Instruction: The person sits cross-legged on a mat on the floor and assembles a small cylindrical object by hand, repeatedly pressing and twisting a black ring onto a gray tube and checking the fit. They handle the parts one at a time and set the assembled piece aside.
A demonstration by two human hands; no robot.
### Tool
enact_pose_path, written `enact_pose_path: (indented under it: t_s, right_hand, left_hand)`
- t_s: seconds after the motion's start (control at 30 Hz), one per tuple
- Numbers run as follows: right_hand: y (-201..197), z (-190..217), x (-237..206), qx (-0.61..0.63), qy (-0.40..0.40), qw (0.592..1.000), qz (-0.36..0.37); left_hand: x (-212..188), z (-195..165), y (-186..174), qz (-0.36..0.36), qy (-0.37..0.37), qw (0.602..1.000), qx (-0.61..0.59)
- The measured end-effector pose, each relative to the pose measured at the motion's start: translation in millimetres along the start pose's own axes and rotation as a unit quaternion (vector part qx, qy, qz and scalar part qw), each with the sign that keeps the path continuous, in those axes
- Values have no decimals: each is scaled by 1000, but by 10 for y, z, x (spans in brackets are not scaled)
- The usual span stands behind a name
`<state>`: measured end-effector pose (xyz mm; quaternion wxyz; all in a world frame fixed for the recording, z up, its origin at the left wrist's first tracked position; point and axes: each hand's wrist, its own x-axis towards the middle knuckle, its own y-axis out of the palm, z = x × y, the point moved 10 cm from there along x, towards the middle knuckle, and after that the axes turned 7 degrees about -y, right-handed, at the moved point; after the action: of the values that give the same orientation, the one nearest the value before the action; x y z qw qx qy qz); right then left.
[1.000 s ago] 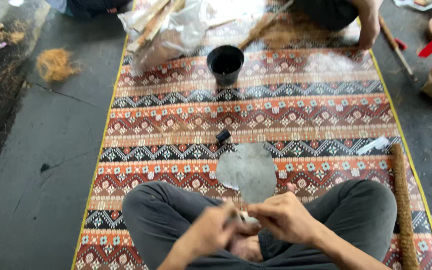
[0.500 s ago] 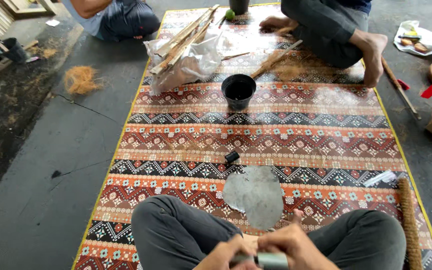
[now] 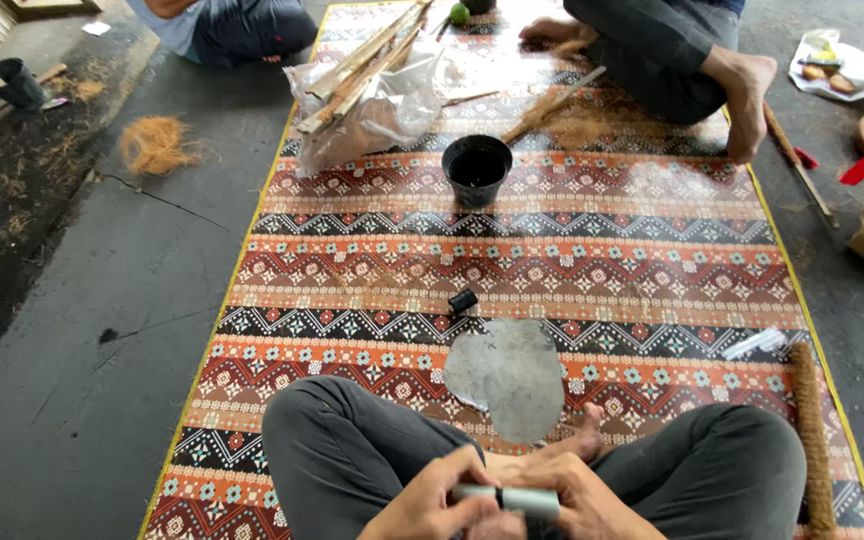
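Since a moment ago we have the grey tube [image 3: 508, 498] higher over our lap, lying crosswise, our left hand [image 3: 430, 503] and right hand [image 3: 574, 506] each clamped on an end, equally near.

short grey tube [image 3: 517, 498], held level

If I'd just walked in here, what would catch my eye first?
Probably the bright patterned mat down the grey floor, with a black pot standing at its middle. At the near end, the seated person's left hand and right hand together hold a small pale cylinder, just behind a grey sheet lying on the mat.
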<state>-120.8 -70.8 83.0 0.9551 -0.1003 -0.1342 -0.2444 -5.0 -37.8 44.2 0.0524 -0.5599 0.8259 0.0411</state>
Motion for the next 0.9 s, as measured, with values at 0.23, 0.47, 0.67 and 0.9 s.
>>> enact_pose_path:
  t_s: [0.23, 0.47, 0.67, 0.9]
  right_hand:
    - [100, -98, -81, -110, 64, 991, 50]
    - [-177, -393, -272, -77, 41, 995, -57]
    - [-948, -822, -717, -70, 99, 941, -317]
    - [-1137, -900, -650, -99, 240, 919, -297]
  left_hand:
    - [-6, 474, 7, -10, -79, 918, -390]
    - [-110, 99, -438, -10, 80, 840, -536]
    - [-120, -329, -1143, -74, 200, 770, -601]
    - [-12, -646, -1498, -109, 248, 793, -546]
